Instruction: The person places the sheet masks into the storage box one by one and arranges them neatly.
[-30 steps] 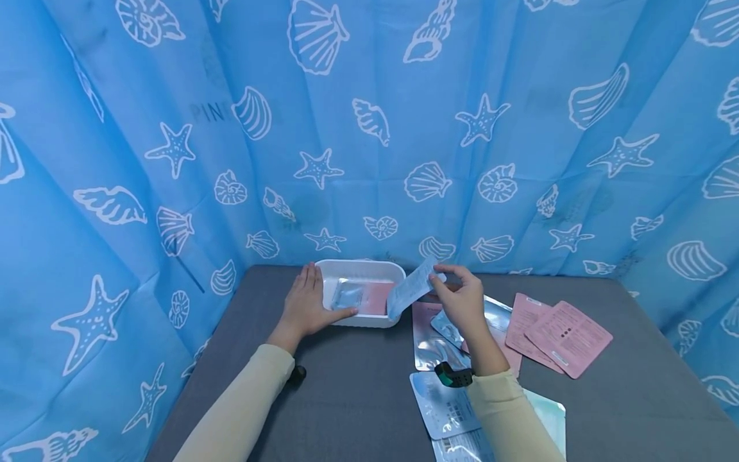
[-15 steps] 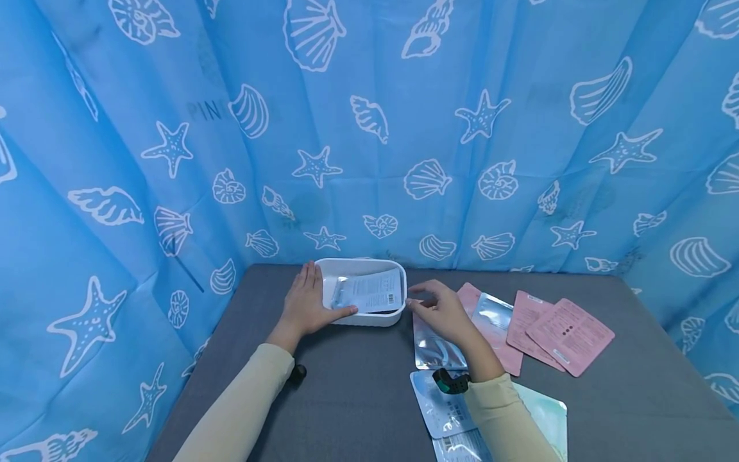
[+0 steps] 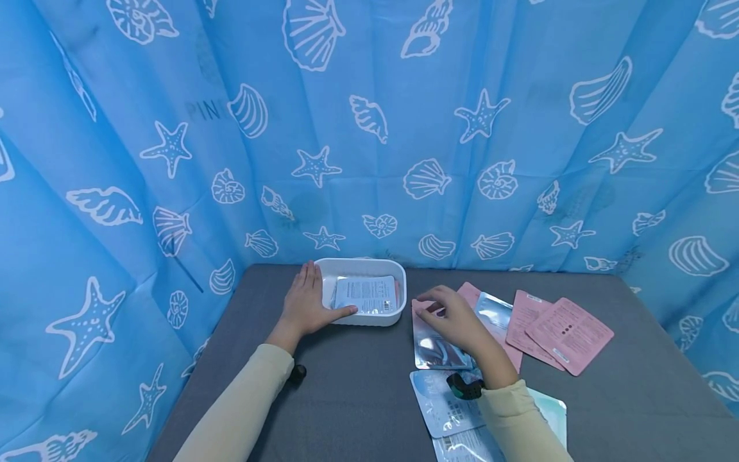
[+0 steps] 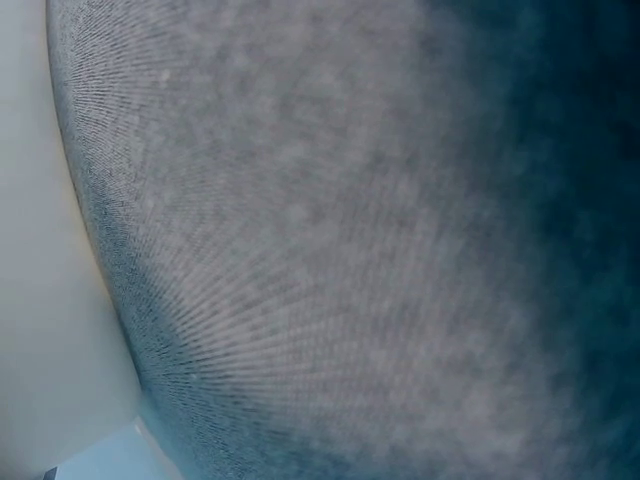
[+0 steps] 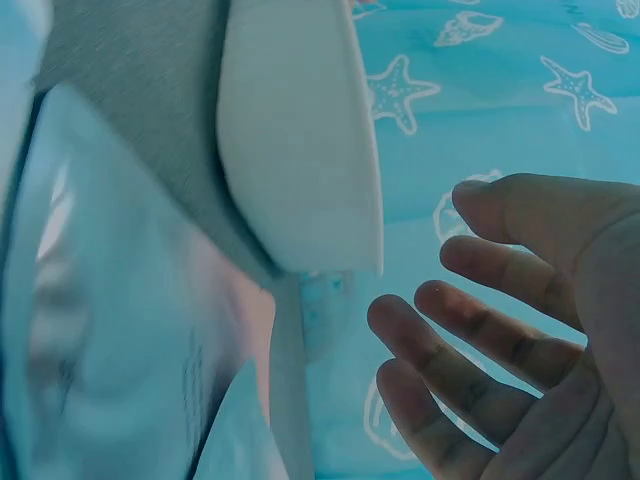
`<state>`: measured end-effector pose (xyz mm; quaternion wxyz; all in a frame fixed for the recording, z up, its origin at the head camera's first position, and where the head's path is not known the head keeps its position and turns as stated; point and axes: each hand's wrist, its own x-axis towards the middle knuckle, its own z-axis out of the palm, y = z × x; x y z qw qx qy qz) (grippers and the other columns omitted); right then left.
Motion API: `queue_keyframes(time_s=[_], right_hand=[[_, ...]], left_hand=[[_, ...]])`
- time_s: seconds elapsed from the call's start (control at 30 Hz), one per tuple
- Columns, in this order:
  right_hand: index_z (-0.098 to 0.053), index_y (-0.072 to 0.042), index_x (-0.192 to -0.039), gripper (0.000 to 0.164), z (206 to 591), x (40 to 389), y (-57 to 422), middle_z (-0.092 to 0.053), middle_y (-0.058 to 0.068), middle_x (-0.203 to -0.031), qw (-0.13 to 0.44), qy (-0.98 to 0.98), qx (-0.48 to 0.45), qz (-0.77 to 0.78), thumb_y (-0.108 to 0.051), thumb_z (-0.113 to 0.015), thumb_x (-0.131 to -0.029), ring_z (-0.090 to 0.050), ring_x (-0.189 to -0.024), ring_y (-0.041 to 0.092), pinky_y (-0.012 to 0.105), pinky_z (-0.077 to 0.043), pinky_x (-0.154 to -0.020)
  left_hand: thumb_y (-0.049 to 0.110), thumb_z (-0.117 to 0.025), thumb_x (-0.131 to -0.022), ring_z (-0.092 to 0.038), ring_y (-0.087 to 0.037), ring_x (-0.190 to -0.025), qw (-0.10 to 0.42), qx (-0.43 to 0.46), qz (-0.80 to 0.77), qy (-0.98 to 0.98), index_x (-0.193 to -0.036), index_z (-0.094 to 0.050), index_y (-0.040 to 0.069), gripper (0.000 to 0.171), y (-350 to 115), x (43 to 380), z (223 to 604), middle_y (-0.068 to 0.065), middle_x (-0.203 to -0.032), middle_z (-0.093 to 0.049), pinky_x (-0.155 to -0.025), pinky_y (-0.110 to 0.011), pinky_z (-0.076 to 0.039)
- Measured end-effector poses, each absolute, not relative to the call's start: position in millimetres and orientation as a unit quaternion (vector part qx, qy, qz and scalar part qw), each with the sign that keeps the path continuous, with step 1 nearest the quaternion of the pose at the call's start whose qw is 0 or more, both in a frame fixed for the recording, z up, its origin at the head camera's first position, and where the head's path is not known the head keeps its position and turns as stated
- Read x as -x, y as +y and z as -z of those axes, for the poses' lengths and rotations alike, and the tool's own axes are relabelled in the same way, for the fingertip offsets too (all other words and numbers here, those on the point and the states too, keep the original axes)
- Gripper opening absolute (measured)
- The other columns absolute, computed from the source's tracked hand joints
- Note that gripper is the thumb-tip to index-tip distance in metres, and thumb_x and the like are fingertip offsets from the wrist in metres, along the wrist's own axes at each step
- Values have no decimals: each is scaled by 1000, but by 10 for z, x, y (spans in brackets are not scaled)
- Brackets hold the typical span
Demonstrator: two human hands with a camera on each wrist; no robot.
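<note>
A white plastic tub (image 3: 398,308) stands at the back of the table. Inside it lies a pale blue-and-silver foil packet (image 3: 365,294), with a bit of pink showing at its right edge. My left hand (image 3: 306,301) rests against the tub's left side, fingers straight and the thumb along the front rim. To the right of the tub, my right hand (image 3: 453,317) hovers over flat packets, its fingers loosely bent with nothing between them. In the right wrist view the hand (image 5: 520,330) is spread apart from the tub (image 5: 300,140) and a silver packet (image 5: 110,300).
Under and beside my right hand lie a silver packet (image 3: 435,350) and a pink-and-silver one (image 3: 493,311). Two pink packets (image 3: 568,333) overlap farther right. Light blue packets (image 3: 441,404) and a mint one (image 3: 551,414) are near my right forearm. A shell-printed blue curtain (image 3: 369,160) hangs behind.
My right hand has let go of a light blue packet, which dropped into the tub and now lies flat. The hand has drawn back right. My left hand has stayed in place.
</note>
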<state>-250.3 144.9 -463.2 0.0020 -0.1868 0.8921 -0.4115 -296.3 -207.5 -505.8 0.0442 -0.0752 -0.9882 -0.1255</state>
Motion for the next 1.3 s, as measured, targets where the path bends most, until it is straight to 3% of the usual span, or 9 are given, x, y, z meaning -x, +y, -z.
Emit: queue_keyframes(time_s=[0.13,0.47,1.03,1.3], right_hand=[[-74,-4,-126,30,4664,2444,1551,-69,14,-128,-8,900,197,388,-21,-73,-102,-72,-112,36,56,-60,-98],[-76,-5,-119,21,4761,2326,1892,-71,11,-119,-109,913,212,331,-11,-74,-100,-73,-104,33,54,-63,-88],[-76,0,-118,23,4805,2223,2861,-71,21,-120,-163,922,135,325,-11,-76,-97,-69,-104,40,54,-64,-84],[-69,6,-125,32,4921,2236,3377,-50,33,-139,-161,941,61,291,-9,-70,-98,-51,-123,56,75,-49,-92]], left_hand=[[100,-55,-74,-6,-38,-167,52,77,124,-988,-168,-9,-4,147,-2080,2966,5069,-23,-178,-7,-135,-52,-14],[98,-56,-75,-6,-38,-167,55,80,127,-987,-168,-9,-4,146,-2084,2969,5055,-24,-178,-8,-135,-52,-14],[100,-55,-74,-5,-38,-167,56,80,132,-986,-168,-9,-3,147,-2059,2967,5091,-23,-178,-8,-135,-52,-15],[100,-55,-73,-5,-38,-167,56,79,131,-987,-168,-9,-3,147,-2086,2971,5095,-23,-178,-7,-135,-52,-16]])
